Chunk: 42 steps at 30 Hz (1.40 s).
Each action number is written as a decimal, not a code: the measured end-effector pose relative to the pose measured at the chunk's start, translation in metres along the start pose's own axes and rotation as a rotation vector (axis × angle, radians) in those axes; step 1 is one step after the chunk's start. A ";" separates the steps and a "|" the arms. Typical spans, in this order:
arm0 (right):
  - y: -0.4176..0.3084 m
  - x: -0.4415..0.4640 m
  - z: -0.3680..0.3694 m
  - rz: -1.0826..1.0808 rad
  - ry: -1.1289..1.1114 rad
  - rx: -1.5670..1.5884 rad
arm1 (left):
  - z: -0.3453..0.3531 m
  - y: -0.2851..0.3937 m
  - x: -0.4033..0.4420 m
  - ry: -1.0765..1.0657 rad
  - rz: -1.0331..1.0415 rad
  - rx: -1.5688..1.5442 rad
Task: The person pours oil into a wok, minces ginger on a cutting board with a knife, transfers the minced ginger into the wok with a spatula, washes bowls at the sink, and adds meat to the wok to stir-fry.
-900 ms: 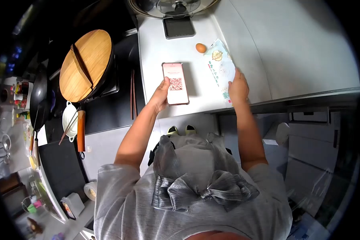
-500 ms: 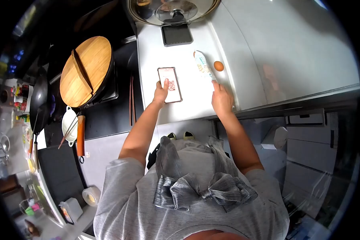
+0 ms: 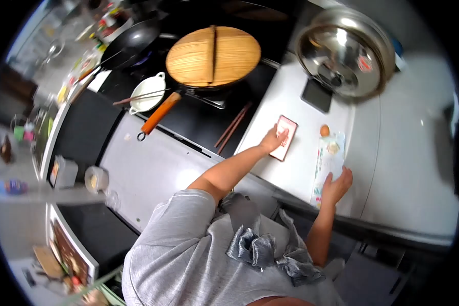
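My left hand (image 3: 271,140) is closed round the lower left edge of a phone (image 3: 288,126), its thumb over the lit screen. The phone is at counter height; whether it rests on the surface I cannot tell. My right hand (image 3: 337,187) lies over the lower part of a flat printed plastic packet (image 3: 329,158), thumb and fingers apart. The packet lies lengthwise on the white counter. Just beyond its far end sits a brown egg (image 3: 325,130).
A large steel pan with a glass lid (image 3: 341,66) stands at the back right, a dark flat slab (image 3: 317,95) before it. Left, the black stove holds a wooden-lidded pan (image 3: 188,56), a wok (image 3: 132,46), a white bowl (image 3: 147,97) and chopsticks (image 3: 233,127).
My view has swung left, shifting everything rightward. The packet, earlier narrow and pinched at its near end by my right hand, now lies spread flat. My left hand stays on the phone.
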State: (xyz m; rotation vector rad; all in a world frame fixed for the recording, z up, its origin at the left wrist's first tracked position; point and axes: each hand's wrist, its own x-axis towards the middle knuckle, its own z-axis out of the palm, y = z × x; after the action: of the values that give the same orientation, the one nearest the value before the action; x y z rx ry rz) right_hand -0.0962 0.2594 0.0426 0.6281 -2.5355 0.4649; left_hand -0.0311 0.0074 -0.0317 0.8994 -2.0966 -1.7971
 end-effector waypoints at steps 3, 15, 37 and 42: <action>-0.024 0.004 0.006 -0.134 0.056 0.234 | -0.016 -0.006 -0.024 0.001 -0.011 0.021; -0.230 -0.056 -0.002 -0.620 -0.423 0.879 | -0.191 -0.071 -0.292 -0.108 -0.345 -0.455; -0.644 -0.265 -0.002 -0.953 -0.954 1.192 | -0.562 -0.184 -0.495 0.908 -0.279 -0.709; -0.711 -0.245 0.026 -0.707 -1.050 1.223 | -0.648 -0.163 -0.421 0.741 -0.152 -0.659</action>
State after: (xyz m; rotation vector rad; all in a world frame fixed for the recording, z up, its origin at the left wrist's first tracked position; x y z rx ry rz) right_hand 0.4463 -0.2623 0.0371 2.6215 -2.2065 1.7356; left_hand 0.7018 -0.2780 0.0409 1.2657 -0.9319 -1.6729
